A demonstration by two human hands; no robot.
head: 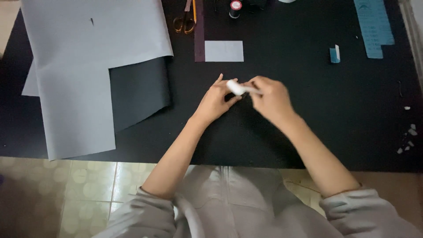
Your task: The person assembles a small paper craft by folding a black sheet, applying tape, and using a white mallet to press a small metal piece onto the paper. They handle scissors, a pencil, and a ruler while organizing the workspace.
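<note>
White tube-like item (239, 87): small, pale, cylindrical, blurred; possibly a glue stick or marker, kind not certain. Held at the centre of the black work surface (308, 132), between both hands, just above it.

Left hand (216, 102): at 9 o'clock of the tube, fingers curled round its left end, index finger raised. Closed on the item.

Right hand (271, 98): at 3 o'clock of the tube, fingers pinched on its right end. Closed on the item; motion blur present.

Handling note (judgement): the two hands grip opposite ends, which reads as pulling or twisting a cap. One hand is best kept steady as anchor while the other turns or pulls along the tube's axis, low over the surface so a loosened part does not roll off.

Small grey paper rectangle (224, 51): at 12 o'clock of the hands, near, lying flat.

Dark narrow strip (199, 35): touching the rectangle's left edge, running to the far edge.

Scissors (185, 21): at 11 o'clock, orange-tinted handles, well apart.

Thread spool (235, 8): at 12 o'clock, far edge, red top.

Large grey sheet (88, 57): at 10 o'clock, overlying a dark sheet (139, 90).

Blue paper strip (374, 26): at 2 o'clock, far corner.

Small blue folded piece (335, 54): at 2 o'clock, well apart.

Paper scraps (407, 141): at 4 o'clock, by the right edge.
</note>
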